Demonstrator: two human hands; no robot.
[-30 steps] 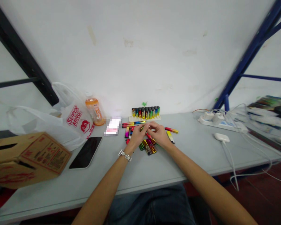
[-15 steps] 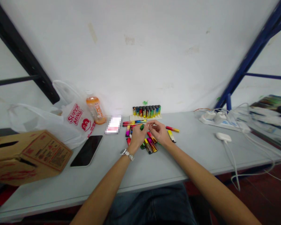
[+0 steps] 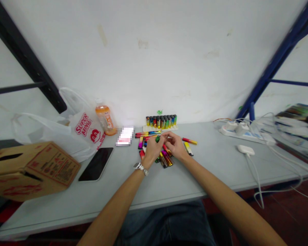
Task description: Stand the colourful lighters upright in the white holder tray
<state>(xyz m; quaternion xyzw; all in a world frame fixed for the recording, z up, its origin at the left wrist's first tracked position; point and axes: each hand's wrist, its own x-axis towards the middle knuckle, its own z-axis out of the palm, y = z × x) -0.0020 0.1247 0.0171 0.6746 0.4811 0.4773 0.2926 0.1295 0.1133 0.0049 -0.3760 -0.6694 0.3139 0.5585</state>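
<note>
Both of my hands meet over a scatter of coloured lighters [image 3: 166, 159] in the middle of the grey table [image 3: 169, 181]. My left hand [image 3: 151, 150], with a metal watch on its wrist, pinches a green lighter [image 3: 157, 138] at its fingertips. My right hand [image 3: 176, 146] has its fingers curled and touches the same lighter from the right. Behind the hands stands a white tray [image 3: 160, 128] with a row of upright lighters [image 3: 161, 121] against the wall.
A black phone [image 3: 96, 164], a cardboard box [image 3: 28, 169], a white plastic bag [image 3: 74, 133] and an orange drink bottle [image 3: 105, 119] lie at the left. A power strip [image 3: 241, 131], a white charger [image 3: 245, 149] and cables are at the right.
The hands have stayed together over the lighters; the green lighter has come up between the fingertips. The view has shifted slightly.
</note>
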